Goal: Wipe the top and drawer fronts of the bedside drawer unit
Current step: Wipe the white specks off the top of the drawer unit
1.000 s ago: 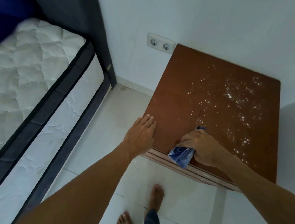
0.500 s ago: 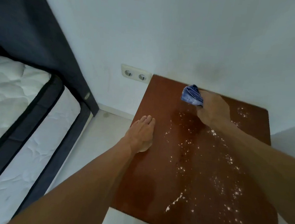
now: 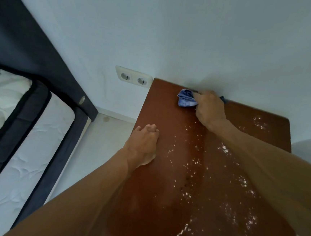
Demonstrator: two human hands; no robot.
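Unit top [image 3: 164,184], rear: cloth [image 3: 186,100] in right grip [image 3: 209,109].

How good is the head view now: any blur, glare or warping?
Head view: dim, bluish light, no glare; wide-angle warping skews the bed frame and unit top; right hand and cloth slightly soft, faint shadow on the wall behind; white specks legible.

Left hand [image 3: 143,145] and right hand [image 3: 210,109] bare — forearms [image 3: 87,196] bare too.

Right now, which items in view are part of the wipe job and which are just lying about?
Job: drawer unit top; white specks on it; blue cloth, held by right hand; left hand flat on top.
Not job: wall socket; mattress; dark headboard.
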